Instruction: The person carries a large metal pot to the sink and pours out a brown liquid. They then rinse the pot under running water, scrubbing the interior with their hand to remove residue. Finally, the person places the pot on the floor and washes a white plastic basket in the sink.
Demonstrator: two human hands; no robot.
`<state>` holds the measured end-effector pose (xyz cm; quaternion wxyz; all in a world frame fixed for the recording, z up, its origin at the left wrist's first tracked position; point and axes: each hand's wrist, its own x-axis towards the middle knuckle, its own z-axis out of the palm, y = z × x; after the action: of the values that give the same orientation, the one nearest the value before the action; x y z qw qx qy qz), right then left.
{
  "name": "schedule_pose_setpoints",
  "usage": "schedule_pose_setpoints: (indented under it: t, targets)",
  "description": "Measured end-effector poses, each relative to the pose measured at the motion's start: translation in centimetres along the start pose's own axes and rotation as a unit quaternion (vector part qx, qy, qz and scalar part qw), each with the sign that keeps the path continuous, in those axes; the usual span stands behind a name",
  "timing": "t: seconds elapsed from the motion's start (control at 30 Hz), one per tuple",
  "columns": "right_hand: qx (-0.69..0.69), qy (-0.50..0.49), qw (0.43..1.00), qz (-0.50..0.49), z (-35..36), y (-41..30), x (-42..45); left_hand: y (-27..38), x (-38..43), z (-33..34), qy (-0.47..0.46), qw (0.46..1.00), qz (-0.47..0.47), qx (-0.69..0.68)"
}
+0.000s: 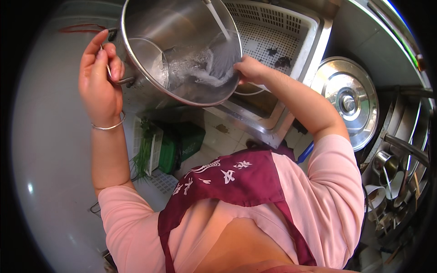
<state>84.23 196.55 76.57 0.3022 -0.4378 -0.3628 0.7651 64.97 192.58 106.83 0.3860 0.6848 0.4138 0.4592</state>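
A large stainless steel stockpot [164, 20] is tilted over the sink, its mouth towards me. My left hand [102, 73] holds the metal loop handle [125, 81] on the pot's left side, and a bangle circles that wrist. On the right, my right hand [251, 69] grips the pot's rim; its fingertips are partly hidden. A stream of water [218, 19] runs from a tap [207, 1] at the top edge into the pot. Water [205, 68] churns and splashes along the pot's lower inside wall.
Behind the pot, a white perforated plastic basket [309, 37] with dark scraps sits in the steel sink [261, 131]. Right of it stands a round steel lid [348, 102]. Ladles and containers [385, 165] crowd the far right. Below are a green bin [186, 141] and long green stalks [145, 150].
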Motion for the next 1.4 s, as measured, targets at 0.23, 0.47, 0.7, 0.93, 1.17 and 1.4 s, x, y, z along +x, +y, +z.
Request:
schedule_pose_setpoints:
  t: [0.23,0.47,0.7,0.93,1.17,1.4]
  targets:
    - [-0.194,0.085,0.977,-0.018,-2.1,-0.6,2.2,1.9,3.4,-0.8,0.005,0.982,-0.109,-0.157]
    - [-0.177,0.186,0.946,-0.199,-5.5,-0.1,10.2,1.9,8.4,-2.0,-0.106,0.954,-0.179,-0.215]
    - [-0.221,0.206,0.935,-0.187,-4.8,-1.1,10.0,2.4,9.8,0.4,-0.046,0.937,-0.246,-0.245]
    - [-0.218,0.164,0.954,-0.128,-5.0,-1.4,10.0,0.6,11.1,-1.5,-0.024,0.918,-0.236,-0.317]
    - [-0.041,0.075,0.995,-0.043,-4.4,-1.4,9.0,2.6,10.3,0.3,-0.048,0.947,-0.238,-0.209]
    - [-0.07,0.132,0.985,-0.09,-3.7,-2.2,6.9,3.7,11.7,-1.1,-0.034,0.881,-0.317,-0.35]
